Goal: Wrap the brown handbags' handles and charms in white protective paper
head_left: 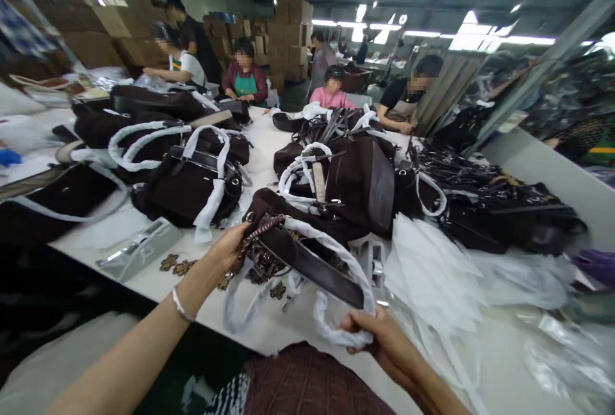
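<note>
Holding the dark bag (321, 271) over the near side of the tabletop (262, 146), gripping its end beside the braided cord (262, 233) with the left hand's (233, 247) fingers, and pinching the white-wrapped handle (342, 249) in the right hand's (379, 335) fingers. Probably handling as soft and floppy, slippery at the wrapping, so favouring firm holds at end and handle. Working around metal charms (182, 268), piled bags (365, 178) beyond and white sheets (432, 268) at right, risking snags.

Dark matt cloth bag (358, 178) with smooth side panel (383, 191), seemingly leather.
</note>
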The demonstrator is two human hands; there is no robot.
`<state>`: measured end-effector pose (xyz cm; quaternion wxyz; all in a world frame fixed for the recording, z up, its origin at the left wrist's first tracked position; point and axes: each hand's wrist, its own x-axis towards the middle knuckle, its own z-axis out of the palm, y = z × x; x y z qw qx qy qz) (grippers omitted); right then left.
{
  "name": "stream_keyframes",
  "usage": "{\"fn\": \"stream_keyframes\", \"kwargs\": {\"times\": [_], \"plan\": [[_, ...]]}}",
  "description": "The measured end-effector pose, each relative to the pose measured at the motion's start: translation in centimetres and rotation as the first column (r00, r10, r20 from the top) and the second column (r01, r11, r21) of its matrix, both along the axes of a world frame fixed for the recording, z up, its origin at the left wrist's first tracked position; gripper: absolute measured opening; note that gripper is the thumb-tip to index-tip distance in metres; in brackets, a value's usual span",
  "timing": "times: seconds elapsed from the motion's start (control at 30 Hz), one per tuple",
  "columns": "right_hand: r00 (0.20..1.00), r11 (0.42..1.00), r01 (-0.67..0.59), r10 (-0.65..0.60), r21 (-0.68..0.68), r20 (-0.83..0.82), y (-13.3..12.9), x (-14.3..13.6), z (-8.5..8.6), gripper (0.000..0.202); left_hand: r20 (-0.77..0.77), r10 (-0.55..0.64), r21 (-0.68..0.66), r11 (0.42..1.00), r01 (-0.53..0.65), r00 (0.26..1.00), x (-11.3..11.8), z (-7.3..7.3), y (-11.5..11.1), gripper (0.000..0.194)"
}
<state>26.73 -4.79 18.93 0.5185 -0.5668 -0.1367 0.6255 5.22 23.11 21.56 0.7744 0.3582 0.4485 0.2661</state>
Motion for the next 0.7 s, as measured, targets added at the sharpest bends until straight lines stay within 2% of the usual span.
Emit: {"fn": "stream_keyframes", "kwargs": {"times": [0.07, 0.13, 0.23, 0.3, 0.37, 0.43, 0.5, 0.53, 0.57, 0.63, 0.7], "plan": [[0.991, 0.991, -0.131, 0.131, -0.015, -0.022, -1.0, -0.8, -1.1, 0.038, -0.082, -0.058, 0.019, 0.998, 0.06, 0.995, 0.2, 1.1, 0.2, 0.01], [0.98, 0.98, -0.2, 0.201, 0.011, -0.007, -1.6, -0.8, -1.0, 0.038, -0.19, -0.169, 0.069, 0.98, 0.184, 0.967, 0.7, 2.7, 0.3, 0.018], [0.985, 0.985, -0.17, 0.171, 0.035, -0.036, -2.2, 1.0, 0.1, 0.041, -0.333, -0.327, 0.102, 0.92, 0.378, 0.884, 2.0, 4.9, 0.5, 0.031], [0.977, 0.988, -0.137, 0.146, 0.07, -0.157, -2.5, 2.9, 0.4, 0.053, -0.378, -0.407, 0.078, 0.881, 0.467, 0.831, 3.3, 5.3, 1.0, 0.037], [0.95, 0.991, -0.064, 0.096, 0.115, -0.296, -2.4, 4.7, 0.2, 0.063, -0.395, -0.436, 0.047, 0.87, 0.492, 0.809, 4.8, 4.6, 2.1, 0.039], [0.931, 0.991, 0.043, 0.006, 0.127, -0.366, -1.7, 5.8, -0.5, 0.063, -0.388, -0.389, 0.045, 0.898, 0.439, 0.835, 6.5, 2.7, 3.4, 0.036], [0.946, 0.984, 0.121, -0.074, 0.132, -0.317, -0.7, 6.2, -1.1, 0.059, -0.371, -0.293, 0.081, 0.935, 0.345, 0.881, 7.9, 0.3, 4.3, 0.029], [0.967, 0.982, 0.117, -0.078, 0.149, -0.243, -0.1, 6.3, -1.3, 0.058, -0.362, -0.249, 0.104, 0.947, 0.304, 0.898, 8.5, -0.9, 4.5, 0.026], [0.989, 0.982, 0.081, -0.057, 0.172, -0.14, 0.4, 6.2, -1.4, 0.058, -0.357, -0.216, 0.124, 0.953, 0.275, 0.909, 8.9, -2.0, 4.5, 0.025], [0.993, 0.978, -0.07, 0.048, 0.197, 0.112, 1.2, 6.2, -1.0, 0.058, -0.345, -0.175, 0.153, 0.959, 0.239, 0.922, 9.1, -3.7, 3.9, 0.025], [0.926, 0.951, -0.257, 0.19, 0.174, 0.327, 1.5, 6.3, -0.5, 0.058, -0.339, -0.129, 0.201, 0.958, 0.206, 0.932, 8.6, -4.7, 2.7, 0.03]]}}
